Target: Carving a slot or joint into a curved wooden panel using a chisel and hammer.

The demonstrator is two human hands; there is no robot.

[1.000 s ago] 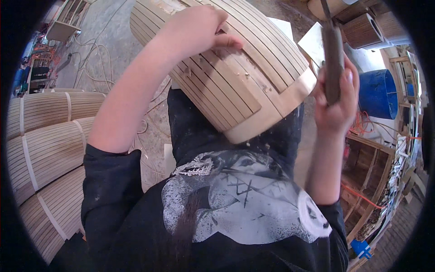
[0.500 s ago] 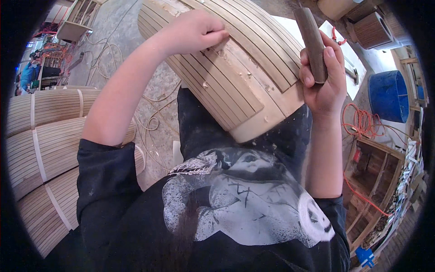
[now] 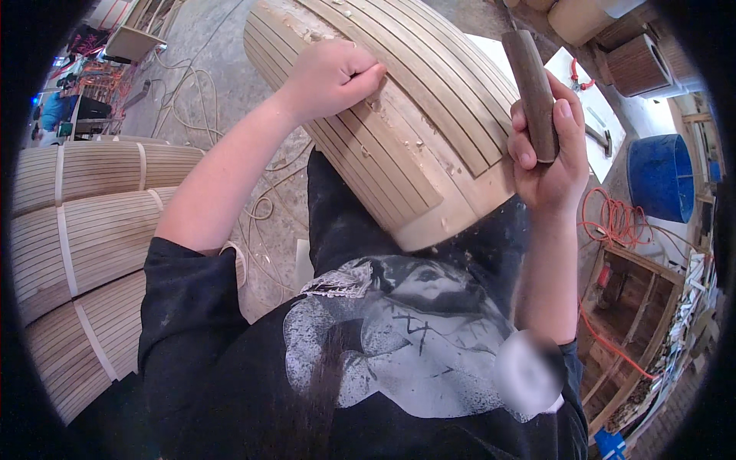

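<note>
At its left edge, panel [image 3: 429, 93] seems steadied by curled left hand [image 3: 331, 82], contents unclear; handle [image 3: 532, 98] is clasped by right hand [image 3: 561, 176].

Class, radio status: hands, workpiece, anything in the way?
Left hand closed over slatted wooden piece. Right hand gripping brown handle. Wood chips litter the piece.

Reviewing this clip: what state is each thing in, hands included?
Left hand, curled shut over slatted piece; contents hidden
Right hand, closed around dark handle
Dark handle, raised, slanted
Slatted piece, lying slantwise, strewn with wood chips
Hammer, lying flat
Orange cord, coiled
Blue barrel, open-ended
Stacked panels, strapped
</note>
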